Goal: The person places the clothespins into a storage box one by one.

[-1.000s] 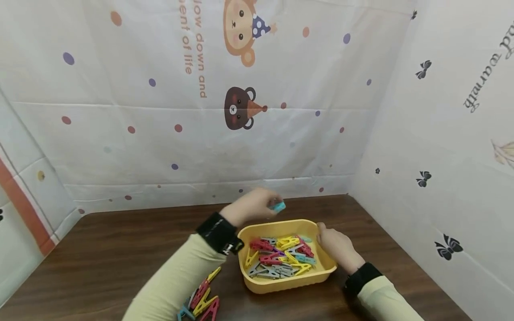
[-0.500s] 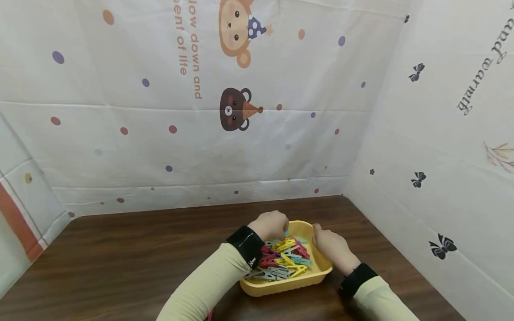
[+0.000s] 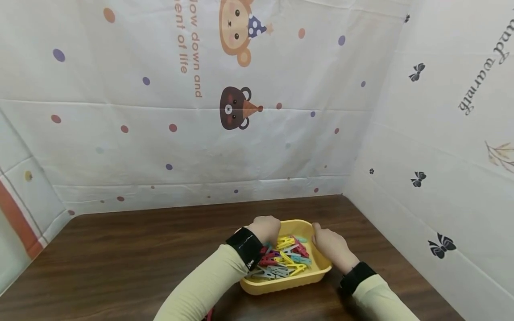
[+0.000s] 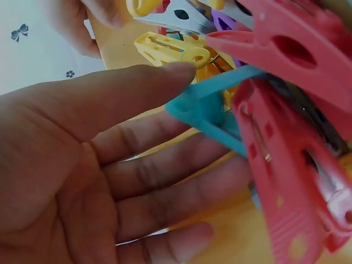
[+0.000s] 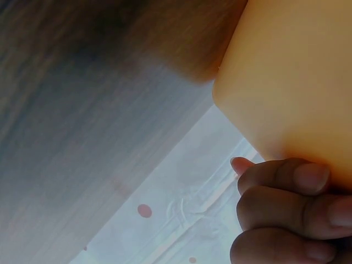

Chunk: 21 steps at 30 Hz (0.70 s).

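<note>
My left hand (image 3: 267,230) is down in the left part of a yellow plastic basket (image 3: 289,284). In the left wrist view, its thumb and fingers pinch the end of a teal clothespin (image 4: 208,107). That clothespin lies against a red clothespin (image 4: 275,165) and other pegs. Grey clothespins (image 3: 277,271), along with yellow, red and teal ones, fill much of the basket. At the basket's right side, my right hand (image 3: 332,247) grips the rim. The right wrist view shows its curled fingers (image 5: 280,212) against the basket's outer wall; its thumb is mostly hidden there.
The basket stands on a dark wooden table (image 3: 140,249). A red clothespin (image 3: 209,314) peeks out by my left sleeve near the front; the sleeve hides the area behind it. A printed white curtain (image 3: 192,151) closes off the back and right.
My left hand has carried the teal clothespin from above the basket's back rim down into the basket, then slightly left. My right hand has kept its grip on the rim.
</note>
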### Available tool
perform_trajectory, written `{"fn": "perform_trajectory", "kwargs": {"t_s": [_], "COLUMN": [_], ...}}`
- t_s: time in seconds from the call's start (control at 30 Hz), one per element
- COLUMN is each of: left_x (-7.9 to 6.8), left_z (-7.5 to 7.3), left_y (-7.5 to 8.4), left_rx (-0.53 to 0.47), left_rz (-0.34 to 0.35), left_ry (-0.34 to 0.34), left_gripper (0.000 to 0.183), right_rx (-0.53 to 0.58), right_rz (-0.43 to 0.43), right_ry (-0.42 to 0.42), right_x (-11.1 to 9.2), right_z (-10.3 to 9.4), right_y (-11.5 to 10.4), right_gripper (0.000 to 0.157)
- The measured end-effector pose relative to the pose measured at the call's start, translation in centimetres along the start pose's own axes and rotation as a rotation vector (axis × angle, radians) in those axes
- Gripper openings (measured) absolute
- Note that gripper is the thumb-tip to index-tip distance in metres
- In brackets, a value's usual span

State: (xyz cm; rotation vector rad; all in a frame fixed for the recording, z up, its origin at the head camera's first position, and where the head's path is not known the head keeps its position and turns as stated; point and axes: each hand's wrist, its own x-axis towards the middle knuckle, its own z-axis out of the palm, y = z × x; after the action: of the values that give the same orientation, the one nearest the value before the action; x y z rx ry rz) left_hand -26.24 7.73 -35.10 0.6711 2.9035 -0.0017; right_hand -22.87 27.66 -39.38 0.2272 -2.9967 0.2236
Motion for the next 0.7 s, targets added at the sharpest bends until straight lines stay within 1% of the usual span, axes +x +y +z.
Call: {"fn": "perform_trajectory", "kwargs": {"t_s": [0.1, 0.17, 0.23, 0.3, 0.37, 0.47, 0.53, 0.6, 0.7], "left_x": [-0.8, -1.3, -1.8, -2.6, -3.8, -6.3, -8.3, -10.5, -13.4], "left_z": [-0.7, -1.6, -2.5, -3.7, -4.8, -6.2, -6.8, -7.0, -6.4], "left_y": [-0.4, -0.7, -1.1, -1.3, -1.4, -1.5, -1.8, -2.4, -4.1], "left_rx": [-0.041, -0.100, -0.149, -0.177, -0.198, -0.204, -0.206, -0.191, -0.170], "left_rz": [0.011, 0.042, 0.095, 0.158, 0.217, 0.285, 0.318, 0.337, 0.336], "left_ry": [-0.010, -0.002, 0.018, 0.033, 0.042, 0.043, 0.040, 0.043, 0.053], "left_gripper": [0.041, 0.038, 0.029, 0.019, 0.025, 0.027, 0.028, 0.028, 0.030], "right_rx": [0.003, 0.000, -0.005, -0.006, -0.004, 0.005, 0.005, 0.007, 0.006], "right_rz": [-0.004, -0.006, -0.006, -0.002, 0.015, 0.038, 0.040, 0.037, 0.034], "right_ry": [-0.001, 0.002, 0.001, -0.007, -0.028, -0.059, -0.068, -0.073, -0.077], "right_x": [0.1, 0.1, 0.1, 0.0, 0.1, 0.1, 0.2, 0.2, 0.3], "right_z": [0.0, 0.0, -0.1, -0.2, -0.3, -0.5, -0.6, -0.7, -0.7], "right_y": [-0.1, -0.1, -0.1, 0.0, 0.0, 0.0, -0.1, -0.1, -0.1], "right_gripper": [0.031, 0.030, 0.030, 0.032, 0.035, 0.039, 0.039, 0.039, 0.039]}}
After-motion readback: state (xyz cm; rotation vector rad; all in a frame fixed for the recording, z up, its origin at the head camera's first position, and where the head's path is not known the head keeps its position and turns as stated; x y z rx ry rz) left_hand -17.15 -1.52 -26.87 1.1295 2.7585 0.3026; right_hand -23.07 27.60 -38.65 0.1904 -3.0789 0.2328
